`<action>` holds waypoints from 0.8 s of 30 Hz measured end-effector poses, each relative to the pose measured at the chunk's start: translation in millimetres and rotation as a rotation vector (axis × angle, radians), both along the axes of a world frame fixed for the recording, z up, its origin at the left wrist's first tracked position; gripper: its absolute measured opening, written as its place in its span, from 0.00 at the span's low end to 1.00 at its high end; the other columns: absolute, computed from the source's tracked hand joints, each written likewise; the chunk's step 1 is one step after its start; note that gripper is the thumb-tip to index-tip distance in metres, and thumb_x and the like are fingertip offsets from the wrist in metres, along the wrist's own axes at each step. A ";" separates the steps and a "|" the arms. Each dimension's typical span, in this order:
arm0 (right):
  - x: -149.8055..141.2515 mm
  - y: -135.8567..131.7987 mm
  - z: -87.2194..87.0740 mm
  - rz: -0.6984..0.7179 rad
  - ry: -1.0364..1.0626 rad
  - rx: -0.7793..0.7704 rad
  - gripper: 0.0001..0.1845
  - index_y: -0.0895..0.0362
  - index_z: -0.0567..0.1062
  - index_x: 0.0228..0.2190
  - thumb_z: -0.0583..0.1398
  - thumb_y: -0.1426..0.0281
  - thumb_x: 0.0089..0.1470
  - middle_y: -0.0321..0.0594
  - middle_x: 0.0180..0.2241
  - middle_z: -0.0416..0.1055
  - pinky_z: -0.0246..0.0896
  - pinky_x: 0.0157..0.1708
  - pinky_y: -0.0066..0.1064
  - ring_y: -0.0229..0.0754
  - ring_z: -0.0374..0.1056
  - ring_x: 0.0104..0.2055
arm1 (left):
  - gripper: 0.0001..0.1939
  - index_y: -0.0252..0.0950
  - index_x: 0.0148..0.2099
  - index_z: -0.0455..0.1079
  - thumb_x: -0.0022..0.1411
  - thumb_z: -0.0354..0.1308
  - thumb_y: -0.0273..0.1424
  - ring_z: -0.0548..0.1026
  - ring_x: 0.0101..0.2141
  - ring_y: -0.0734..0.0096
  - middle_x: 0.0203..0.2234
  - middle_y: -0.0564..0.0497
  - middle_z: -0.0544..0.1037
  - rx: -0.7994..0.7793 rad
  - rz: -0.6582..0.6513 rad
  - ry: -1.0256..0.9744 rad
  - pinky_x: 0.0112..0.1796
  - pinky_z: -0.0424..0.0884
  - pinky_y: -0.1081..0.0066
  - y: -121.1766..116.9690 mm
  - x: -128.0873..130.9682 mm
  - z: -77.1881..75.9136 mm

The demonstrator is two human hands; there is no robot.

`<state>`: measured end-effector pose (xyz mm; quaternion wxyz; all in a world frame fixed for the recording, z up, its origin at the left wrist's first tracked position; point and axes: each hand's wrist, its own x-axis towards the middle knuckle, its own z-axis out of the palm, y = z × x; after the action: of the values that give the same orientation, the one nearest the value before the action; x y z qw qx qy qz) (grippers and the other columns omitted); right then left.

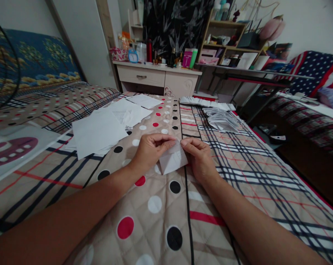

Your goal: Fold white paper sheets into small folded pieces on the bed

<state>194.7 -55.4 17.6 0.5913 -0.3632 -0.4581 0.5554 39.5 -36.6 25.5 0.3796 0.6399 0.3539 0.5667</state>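
Observation:
Between my hands is a small folded piece of white paper (172, 160), with faint print showing on it. My left hand (152, 149) pinches its upper left edge between thumb and fingers. On the other side, my right hand (199, 156) grips the upper right corner in a pinch. The paper is held just over the quilted bedspread (155, 224), its lower point tilted toward me. To the left lies a loose pile of flat white sheets (100, 130). Several folded paper pieces (221, 119) are heaped on the right, with a long row of folded paper (207, 103) behind them.
A plastic bag with a purple print (14, 147) lies at the left, below a black wire fan guard (17, 70). Beyond the bed stands a white dresser (141, 75) with bottles and a blue clock (133, 56). A shelf desk (227, 48) stands at the back right.

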 end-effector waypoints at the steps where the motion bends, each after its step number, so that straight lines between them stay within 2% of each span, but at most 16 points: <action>1: 0.2 -0.3 0.3 -0.014 -0.040 0.016 0.07 0.56 0.77 0.22 0.68 0.66 0.45 0.32 0.21 0.68 0.52 0.24 0.26 0.34 0.59 0.23 | 0.04 0.36 0.33 0.79 0.52 0.66 0.29 0.78 0.30 0.71 0.28 0.50 0.82 0.005 0.001 0.025 0.32 0.74 0.74 -0.1 -0.6 -0.4; 7: 1.0 -1.2 3.2 -0.136 -0.364 0.219 0.10 0.56 0.76 0.22 0.65 0.64 0.49 0.36 0.25 0.69 0.55 0.29 0.29 0.37 0.62 0.28 | 0.03 0.36 0.32 0.80 0.53 0.66 0.29 0.77 0.30 0.71 0.28 0.49 0.82 0.061 0.005 0.112 0.33 0.72 0.73 -0.7 -2.5 0.3; 10: 0.9 -1.4 3.6 -0.174 -0.437 0.256 0.11 0.57 0.75 0.22 0.64 0.64 0.50 0.36 0.24 0.68 0.55 0.29 0.29 0.37 0.61 0.28 | 0.03 0.35 0.32 0.79 0.52 0.66 0.29 0.77 0.30 0.72 0.28 0.50 0.81 0.004 -0.022 0.072 0.33 0.72 0.74 -1.3 -1.2 1.8; 13: 0.3 -2.4 4.1 -0.141 -0.412 0.193 0.13 0.57 0.74 0.22 0.63 0.62 0.51 0.34 0.21 0.66 0.52 0.25 0.28 0.36 0.58 0.25 | 0.09 0.34 0.35 0.77 0.49 0.68 0.29 0.76 0.27 0.75 0.25 0.51 0.80 -0.099 -0.045 -0.003 0.30 0.72 0.76 -1.9 0.0 3.5; 16: -1.8 -3.9 5.8 -0.076 -0.359 0.144 0.14 0.57 0.73 0.23 0.64 0.60 0.50 0.33 0.21 0.64 0.50 0.23 0.27 0.34 0.56 0.24 | 0.13 0.32 0.37 0.75 0.46 0.69 0.27 0.74 0.24 0.77 0.22 0.54 0.77 -0.120 -0.032 -0.032 0.28 0.70 0.78 -2.2 0.3 4.9; 20: -6.7 -4.4 6.9 -0.025 -0.303 0.098 0.13 0.57 0.72 0.25 0.68 0.63 0.43 0.34 0.23 0.68 0.52 0.24 0.26 0.34 0.59 0.25 | 0.13 0.32 0.38 0.73 0.48 0.68 0.28 0.75 0.26 0.76 0.23 0.53 0.77 -0.120 0.005 -0.029 0.29 0.70 0.78 -1.0 -1.1 4.3; 24: -6.7 -1.9 3.4 -0.060 -0.270 0.064 0.12 0.57 0.72 0.25 0.68 0.64 0.43 0.34 0.23 0.68 0.53 0.24 0.27 0.35 0.60 0.24 | 0.13 0.33 0.37 0.74 0.51 0.67 0.35 0.75 0.26 0.73 0.26 0.50 0.79 -0.194 -0.079 0.008 0.27 0.70 0.76 2.4 -5.0 1.2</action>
<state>187.9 -57.3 21.0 0.5521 -0.4290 -0.5399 0.4687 34.5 -34.2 26.6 0.4605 0.6160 0.3830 0.5117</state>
